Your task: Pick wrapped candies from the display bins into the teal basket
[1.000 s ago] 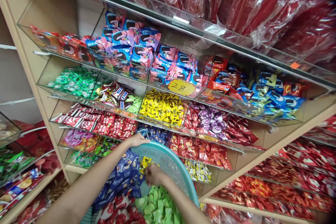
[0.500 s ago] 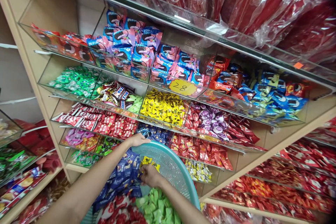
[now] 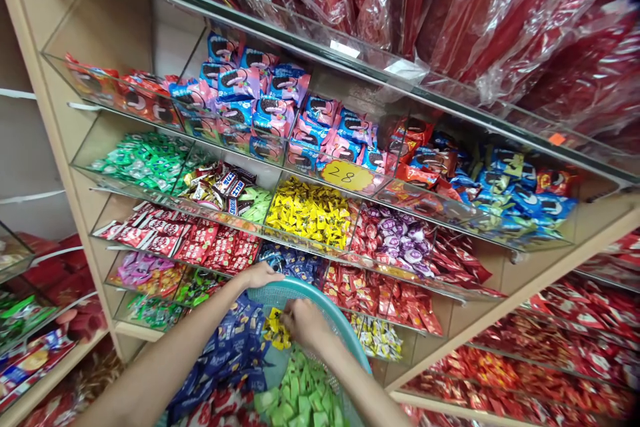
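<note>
My left hand is closed over the far rim of a teal plastic basket. Inside the basket, my right hand is held with its fingers curled downward, right beside a few yellow-wrapped candies. What those fingers hold, if anything, is hidden. Dark blue packets fill the basket's left side. Light green candies are heaped at the near right, and red-wrapped candies lie at the near edge of the view.
Just beyond the basket rises a tiered shelf with clear bins, among them yellow candies, purple candies and blue cookie packs. A yellow price tag reads 28. Plastic-wrapped red goods hang over the top; more red sweets line the right.
My right hand has moved up and to the right inside the basket, showing more of the yellow candies. My left hand stays on the rim; the view has shifted slightly.
</note>
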